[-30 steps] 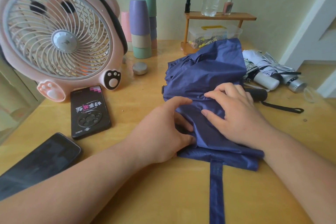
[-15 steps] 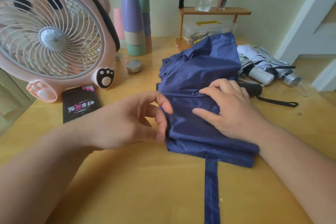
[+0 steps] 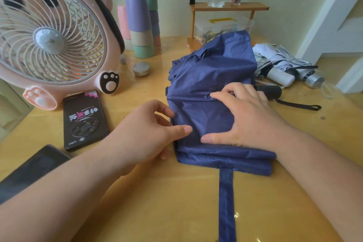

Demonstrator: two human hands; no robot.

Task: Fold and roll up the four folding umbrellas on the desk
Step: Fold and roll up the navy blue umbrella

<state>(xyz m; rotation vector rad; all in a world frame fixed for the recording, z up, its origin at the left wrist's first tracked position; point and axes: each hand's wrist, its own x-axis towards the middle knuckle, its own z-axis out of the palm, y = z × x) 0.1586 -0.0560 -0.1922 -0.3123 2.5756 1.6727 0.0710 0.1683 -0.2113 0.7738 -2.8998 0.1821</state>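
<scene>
Desk top (image 3: pixel 176 202) is being used as backing. The canopy's left edge is being pinched between thumb and forefinger of the left hand (image 3: pixel 143 135), likely to square a pleat. Fabric is being pressed flat under the spread fingers of the right hand (image 3: pixel 247 120), so the folds are being held. The navy umbrella (image 3: pixel 212 76) is being kept mid-desk, long axis left-right, handle (image 3: pixel 269 91) apparently rightward, strap (image 3: pixel 226 202) toward the person.

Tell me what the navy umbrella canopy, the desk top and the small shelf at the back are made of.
Navy canopy: thin woven synthetic, likely nylon or polyester; creases sharply, faint sheen. Desk top: wood or wood-look laminate, glossy; it shows reflections. Small shelf: looks like bamboo or light wood by its tan colour, matte.
</scene>
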